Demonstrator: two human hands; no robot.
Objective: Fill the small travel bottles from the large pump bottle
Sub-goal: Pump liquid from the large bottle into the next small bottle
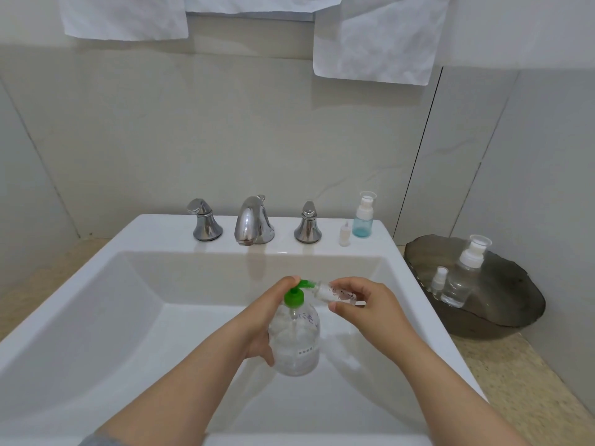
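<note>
Over the white sink basin (135,317) I hold a large clear pump bottle (297,342) with a green pump head (294,297). My left hand (267,320) grips its body, and a fingertip rests on top of the pump. My right hand (363,304) pinches a small clear travel bottle (335,293), held sideways with its open mouth against the green nozzle. A blue-tinted travel bottle (363,217) with a white pump and a tiny dropper bottle (344,234) stand on the sink's back ledge.
A chrome faucet (254,222) with two handles (206,225) (308,224) sits at the back of the sink. On the right counter a dark tray (502,313) holds two clear spray bottles (463,272) (438,281). White towels (376,40) hang on the wall.
</note>
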